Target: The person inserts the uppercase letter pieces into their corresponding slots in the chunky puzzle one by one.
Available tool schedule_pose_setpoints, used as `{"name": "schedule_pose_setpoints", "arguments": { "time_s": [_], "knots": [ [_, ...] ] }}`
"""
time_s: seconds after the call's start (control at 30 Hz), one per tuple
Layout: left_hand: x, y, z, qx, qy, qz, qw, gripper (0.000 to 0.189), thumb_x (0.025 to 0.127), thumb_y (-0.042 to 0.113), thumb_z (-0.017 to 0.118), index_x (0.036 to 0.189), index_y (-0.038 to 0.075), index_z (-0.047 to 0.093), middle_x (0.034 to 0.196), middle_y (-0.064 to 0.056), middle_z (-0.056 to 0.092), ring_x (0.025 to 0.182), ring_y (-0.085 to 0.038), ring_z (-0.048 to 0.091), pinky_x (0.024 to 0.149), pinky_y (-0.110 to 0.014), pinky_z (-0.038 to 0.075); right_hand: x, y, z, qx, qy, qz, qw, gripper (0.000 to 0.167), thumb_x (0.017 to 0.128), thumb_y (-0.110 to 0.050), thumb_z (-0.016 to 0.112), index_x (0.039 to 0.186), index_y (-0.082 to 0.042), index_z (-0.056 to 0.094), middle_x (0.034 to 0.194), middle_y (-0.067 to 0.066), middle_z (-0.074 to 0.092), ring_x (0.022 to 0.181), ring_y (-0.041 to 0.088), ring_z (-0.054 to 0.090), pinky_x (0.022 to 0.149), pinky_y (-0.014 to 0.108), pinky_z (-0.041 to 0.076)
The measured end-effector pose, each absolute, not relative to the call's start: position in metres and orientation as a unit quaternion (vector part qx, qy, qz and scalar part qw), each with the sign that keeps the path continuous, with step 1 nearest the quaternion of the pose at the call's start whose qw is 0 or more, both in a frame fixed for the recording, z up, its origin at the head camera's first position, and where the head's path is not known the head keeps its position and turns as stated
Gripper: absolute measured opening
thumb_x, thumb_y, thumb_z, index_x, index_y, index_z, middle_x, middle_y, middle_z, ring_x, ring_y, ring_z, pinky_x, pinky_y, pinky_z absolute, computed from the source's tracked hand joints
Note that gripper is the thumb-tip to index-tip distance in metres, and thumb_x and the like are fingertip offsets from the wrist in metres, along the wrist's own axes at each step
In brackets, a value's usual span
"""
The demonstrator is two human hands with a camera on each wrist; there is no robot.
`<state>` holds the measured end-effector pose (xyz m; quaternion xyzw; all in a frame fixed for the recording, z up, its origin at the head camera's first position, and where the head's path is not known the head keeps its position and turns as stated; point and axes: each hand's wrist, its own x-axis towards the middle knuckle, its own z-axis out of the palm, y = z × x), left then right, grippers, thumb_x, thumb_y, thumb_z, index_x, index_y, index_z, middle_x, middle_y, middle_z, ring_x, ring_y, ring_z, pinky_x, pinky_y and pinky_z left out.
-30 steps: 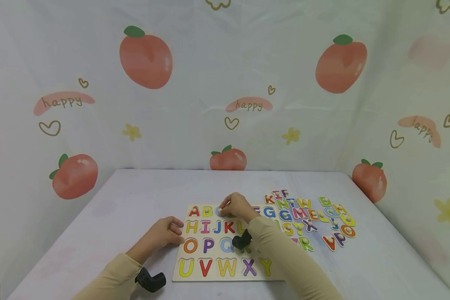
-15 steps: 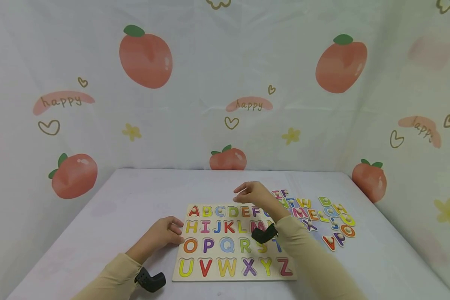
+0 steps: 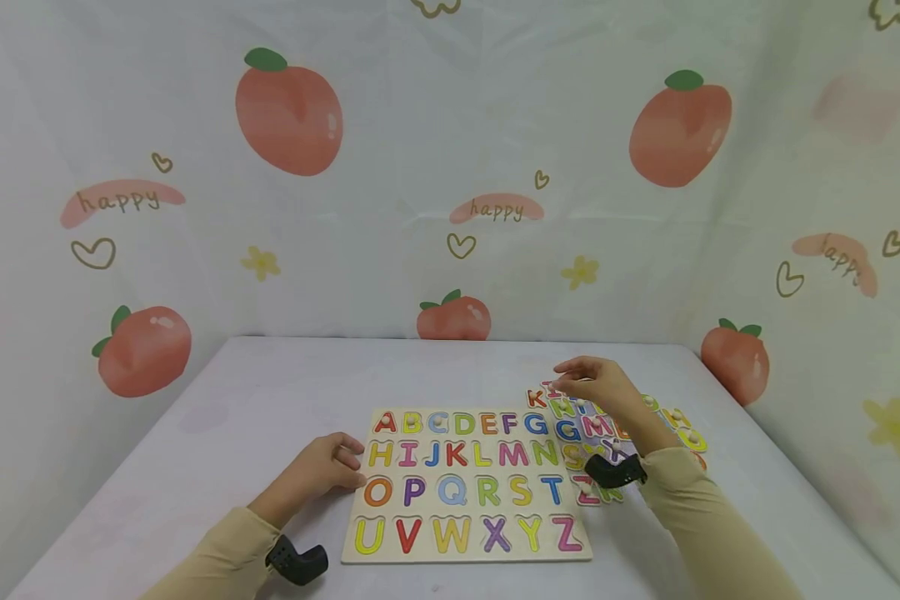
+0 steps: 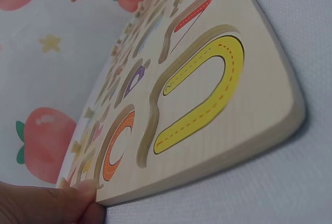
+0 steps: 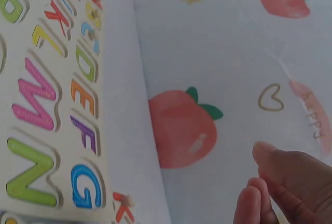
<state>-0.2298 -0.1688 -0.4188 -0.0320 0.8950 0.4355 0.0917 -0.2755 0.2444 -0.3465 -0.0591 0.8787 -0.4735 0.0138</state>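
Observation:
A wooden alphabet puzzle board (image 3: pixel 468 556) lies flat on the table; knobbed letter pieces A (image 3: pixel 386 422), B (image 3: pixel 412 423) and C (image 3: pixel 438 422) sit in its top row. At its left edge rests my left hand (image 3: pixel 317 471); in the left wrist view its thumb (image 4: pixel 57 200) touches the board's edge near the O recess. My right hand (image 3: pixel 600 387) hovers above the loose letter pieces on the right, thumb and fingers slightly bent and nothing visible between them. Below it lie the pieces K (image 3: pixel 536 398) and N (image 3: pixel 562 408); the hand and forearm hide several others.
Loose knobbed letters crowd the board's right side, including G (image 3: pixel 567 431), Z (image 3: pixel 587 490) and a yellow U (image 3: pixel 692 439), some overlapping its edge. A black wrist device (image 3: pixel 297 560) is on each forearm. A fruit-printed cloth (image 3: pixel 360 250) hangs behind the table (image 3: pixel 270 392).
My right hand has left the C piece in the top row, risen and swept right over the loose letters. My left hand stays at the board's left edge.

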Motion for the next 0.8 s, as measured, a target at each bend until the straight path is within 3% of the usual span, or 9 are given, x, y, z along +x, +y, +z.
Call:
{"name": "schedule_pose_setpoints", "arguments": {
  "time_s": [0.37,0.8],
  "knots": [
    [-0.230,-0.168,-0.418,-0.037,0.898,0.428,0.092,0.046,0.072,0.008,0.081,0.112,0.000,0.060,0.086,-0.006,0.062,0.074,-0.016,0.057,0.067,-0.029,0.049,-0.256,0.301,-0.361,0.008,0.888,-0.460,0.018,0.058,0.090,-0.040,0.065,0.132,-0.002,0.052,0.117,0.016,0.061,0.109,0.029,0.058,0.098,0.052,0.044],
    [-0.230,-0.169,-0.420,-0.036,0.895,0.436,0.091,0.046,0.072,0.006,0.081,0.112,-0.001,0.059,0.086,-0.007,0.062,0.073,-0.016,0.057,0.066,-0.029,0.050,-0.232,0.342,-0.375,0.025,0.898,-0.439,0.016,0.059,0.093,-0.036,0.063,0.133,0.004,0.049,0.126,0.024,0.059,0.107,0.032,0.064,0.093,0.048,0.049]
  ]
}}
